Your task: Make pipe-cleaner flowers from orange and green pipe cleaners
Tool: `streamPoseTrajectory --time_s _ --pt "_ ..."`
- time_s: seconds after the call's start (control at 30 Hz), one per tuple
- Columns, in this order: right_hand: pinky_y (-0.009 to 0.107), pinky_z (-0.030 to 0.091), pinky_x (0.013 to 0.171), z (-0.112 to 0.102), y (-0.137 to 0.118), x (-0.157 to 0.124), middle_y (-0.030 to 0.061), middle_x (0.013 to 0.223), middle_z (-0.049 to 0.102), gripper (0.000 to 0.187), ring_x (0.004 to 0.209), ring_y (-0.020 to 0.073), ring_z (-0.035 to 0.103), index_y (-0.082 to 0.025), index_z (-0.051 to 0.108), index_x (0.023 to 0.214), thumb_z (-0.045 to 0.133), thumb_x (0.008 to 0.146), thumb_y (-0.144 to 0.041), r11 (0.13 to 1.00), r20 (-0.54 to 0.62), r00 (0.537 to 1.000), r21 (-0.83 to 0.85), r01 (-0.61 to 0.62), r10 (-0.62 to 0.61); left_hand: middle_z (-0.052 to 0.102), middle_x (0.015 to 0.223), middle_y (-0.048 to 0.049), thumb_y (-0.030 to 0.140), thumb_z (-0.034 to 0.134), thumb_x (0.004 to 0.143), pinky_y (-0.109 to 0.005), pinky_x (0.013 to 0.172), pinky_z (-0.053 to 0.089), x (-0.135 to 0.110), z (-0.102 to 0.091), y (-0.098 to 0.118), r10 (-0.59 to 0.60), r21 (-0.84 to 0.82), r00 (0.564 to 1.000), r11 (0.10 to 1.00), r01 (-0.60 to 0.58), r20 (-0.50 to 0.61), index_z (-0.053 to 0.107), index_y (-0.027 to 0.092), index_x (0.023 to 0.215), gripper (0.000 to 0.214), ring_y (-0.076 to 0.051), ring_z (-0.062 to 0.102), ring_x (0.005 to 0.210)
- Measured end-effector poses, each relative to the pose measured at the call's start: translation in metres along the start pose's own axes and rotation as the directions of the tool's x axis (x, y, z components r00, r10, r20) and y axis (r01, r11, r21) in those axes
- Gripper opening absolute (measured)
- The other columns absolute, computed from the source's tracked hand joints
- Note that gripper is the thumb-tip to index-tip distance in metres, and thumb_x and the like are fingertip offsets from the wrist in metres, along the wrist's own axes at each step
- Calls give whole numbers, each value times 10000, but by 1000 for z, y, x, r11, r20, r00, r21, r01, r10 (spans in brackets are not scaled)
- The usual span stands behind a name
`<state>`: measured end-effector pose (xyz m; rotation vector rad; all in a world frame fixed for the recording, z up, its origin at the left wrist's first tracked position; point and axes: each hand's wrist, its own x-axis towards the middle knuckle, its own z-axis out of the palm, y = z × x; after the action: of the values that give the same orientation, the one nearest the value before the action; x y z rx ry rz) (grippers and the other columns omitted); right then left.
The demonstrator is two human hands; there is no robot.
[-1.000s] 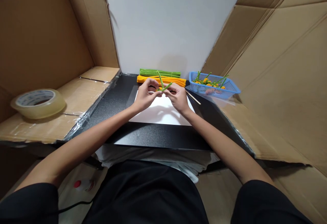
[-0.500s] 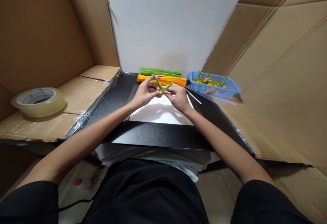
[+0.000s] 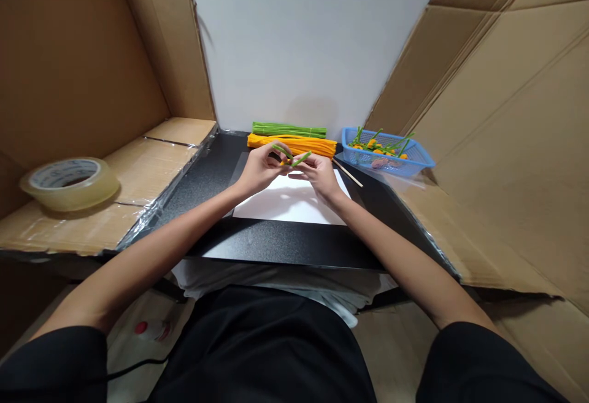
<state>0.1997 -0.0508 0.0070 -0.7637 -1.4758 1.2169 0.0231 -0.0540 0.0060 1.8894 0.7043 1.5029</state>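
Observation:
Over a white sheet [image 3: 289,203] on a black table [image 3: 276,243], my left hand [image 3: 260,170] and my right hand [image 3: 319,175] meet, both pinching a bent green pipe cleaner [image 3: 294,156] with a bit of orange at its centre. Its two green ends stick out between my fingertips. Behind my hands lie a bundle of orange pipe cleaners [image 3: 304,143] and a bundle of green pipe cleaners [image 3: 289,129].
A blue basket [image 3: 414,159] with green-and-orange pieces stands at the back right. A thin wooden stick [image 3: 350,175] lies beside the sheet. A roll of clear tape [image 3: 69,183] rests on the cardboard ledge at left. Cardboard walls close in both sides.
The green ends of the pipe cleaner have been folded lower and flatter between my fingers. Both hands stay in nearly the same place.

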Motion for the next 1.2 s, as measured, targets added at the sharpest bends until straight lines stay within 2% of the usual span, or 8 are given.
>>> streamPoseTrajectory --time_s 0.17,0.37,0.57,0.77,0.87,1.03,1.13,1.2 --pt "420 617 883 2 5 0 19 795 740 438 782 185 730 -185 719 756 927 561 -518 999 -86 996 34 18 -15 681 872 -40 345 814 785 -257 661 547 -2 0 4 168 348 983 928 -132 -74 723 191 841 187 -152 638 771" --pt "435 593 960 8 9 -3 25 830 742 358 870 195 734 -180 702 765 875 662 -476 998 -161 987 60 32 -22 687 856 -36 298 727 864 -261 657 487 -7 3 4 290 604 955 774 -192 -68 744 222 834 84 -148 619 721" --pt "419 590 977 13 7 -6 10 817 743 298 870 182 727 -186 687 755 883 647 -383 984 -211 977 171 46 -9 708 845 -42 287 677 894 -260 639 435 -9 6 5 374 711 927 659 -247 -25 737 231 830 104 -163 632 747" --pt "402 608 938 14 1 -8 -16 832 749 348 854 166 726 -217 711 859 908 636 -395 977 -212 973 173 126 -88 726 849 -41 298 621 938 -248 618 443 -8 6 4 457 784 889 540 -308 34 711 196 841 167 -140 638 719" --pt "419 602 960 13 1 -7 4 860 770 350 877 184 740 -204 732 834 915 631 -421 977 -200 973 154 148 -116 736 853 -37 258 613 941 -240 632 472 -7 5 3 488 775 872 537 -333 36 702 192 841 149 -128 650 704" --pt "456 590 998 12 0 -5 37 927 797 402 941 223 755 -192 769 870 919 614 -463 981 -213 971 135 141 -111 754 845 -40 241 626 933 -240 661 517 -6 3 2 481 725 877 598 -342 17 710 187 873 116 -137 689 731" --pt "449 610 967 11 -2 -6 34 920 798 420 918 222 759 -188 777 863 922 604 -485 984 -226 966 102 148 -122 759 828 -33 241 638 932 -233 663 536 -7 4 4 472 640 881 686 -346 -29 715 177 936 100 -127 690 695" --pt "442 627 935 12 -3 -7 29 902 795 436 888 220 761 -188 779 859 916 603 -513 985 -233 962 65 160 -141 767 857 -39 281 667 925 -238 706 571 -8 7 6 408 524 909 794 -308 -84 716 170 950 124 -133 712 734"
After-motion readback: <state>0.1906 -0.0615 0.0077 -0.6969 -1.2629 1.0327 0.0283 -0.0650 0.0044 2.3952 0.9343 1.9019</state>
